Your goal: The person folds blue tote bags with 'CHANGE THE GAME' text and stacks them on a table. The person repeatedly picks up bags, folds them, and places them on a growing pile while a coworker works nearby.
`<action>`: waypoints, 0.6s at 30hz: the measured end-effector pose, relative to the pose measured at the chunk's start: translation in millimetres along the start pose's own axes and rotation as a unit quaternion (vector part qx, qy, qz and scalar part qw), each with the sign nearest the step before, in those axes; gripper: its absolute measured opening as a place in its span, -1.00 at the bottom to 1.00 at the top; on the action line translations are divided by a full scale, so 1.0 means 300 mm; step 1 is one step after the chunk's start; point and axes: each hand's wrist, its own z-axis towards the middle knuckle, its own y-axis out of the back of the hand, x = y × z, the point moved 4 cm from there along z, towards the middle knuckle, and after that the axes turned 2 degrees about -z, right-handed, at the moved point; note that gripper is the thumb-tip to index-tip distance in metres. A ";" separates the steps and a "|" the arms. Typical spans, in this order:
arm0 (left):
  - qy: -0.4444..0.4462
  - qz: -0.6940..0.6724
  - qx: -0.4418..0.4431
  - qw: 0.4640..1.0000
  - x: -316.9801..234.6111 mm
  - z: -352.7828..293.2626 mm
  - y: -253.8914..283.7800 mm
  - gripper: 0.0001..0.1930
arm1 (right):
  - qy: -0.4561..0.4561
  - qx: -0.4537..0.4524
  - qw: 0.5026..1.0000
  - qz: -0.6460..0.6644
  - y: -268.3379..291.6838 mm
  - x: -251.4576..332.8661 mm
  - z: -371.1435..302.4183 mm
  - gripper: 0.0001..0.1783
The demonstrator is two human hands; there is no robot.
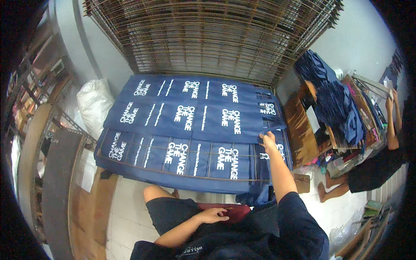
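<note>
Navy fabric panels (208,113) with white printed lettering lie in overlapping rows on a waist-high stack in front of me. My right hand (268,141) reaches out to the right end of the middle row, its fingers closed on the panel's near edge. Below that edge, a thin wire rack (203,177) lies over the nearest row, and the print shows through its bars. My left hand (214,215) rests low by my lap, over a dark red surface (236,212), fingers loosely stretched and holding nothing visible.
Many rusty wire racks (208,39) are tilted up behind the stack. A white plastic sack (94,108) stands at the left, near a wooden bench (93,212). On the right, dark blue cloth (333,102) is heaped on a wooden table, with another person's arm (392,125) beyond.
</note>
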 end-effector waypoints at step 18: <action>0.002 -0.066 0.004 0.998 0.036 0.005 -0.005 -0.32 | 0.139 -0.235 0.956 -0.101 0.034 0.068 -0.013 0.07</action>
